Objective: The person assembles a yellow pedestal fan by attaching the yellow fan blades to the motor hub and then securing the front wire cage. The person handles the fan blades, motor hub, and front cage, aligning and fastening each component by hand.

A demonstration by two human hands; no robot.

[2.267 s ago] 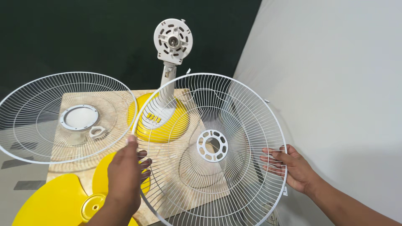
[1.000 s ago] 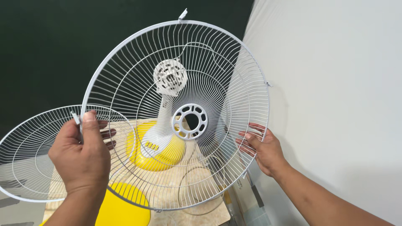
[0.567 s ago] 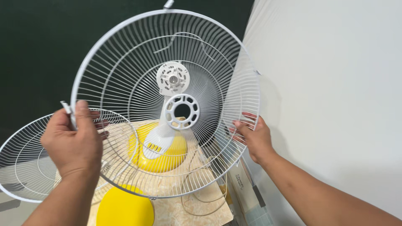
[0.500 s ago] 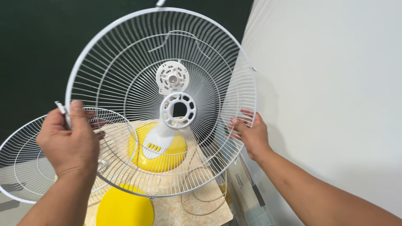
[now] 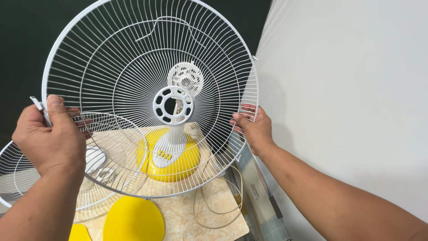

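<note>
I had the white wire fan guard (image 5: 147,96) raised upright in front of me, my left hand (image 5: 51,136) clenched on its rim at nine o'clock and my right hand (image 5: 252,127) grasping the rim at three o'clock, a two-sided grip that kept the wide, light cage from tilting. Its center ring (image 5: 173,105) sat just below the fan's white motor head (image 5: 187,76), seen through the wires. The yellow fan base (image 5: 174,156), a second guard (image 5: 53,169) at eight o'clock and a yellow blade (image 5: 133,219) lay on the bench (image 5: 187,218) beneath.

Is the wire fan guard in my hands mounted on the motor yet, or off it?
Off. Both hands, left and right, hold the guard up; the motor head shows behind its hub.
</note>
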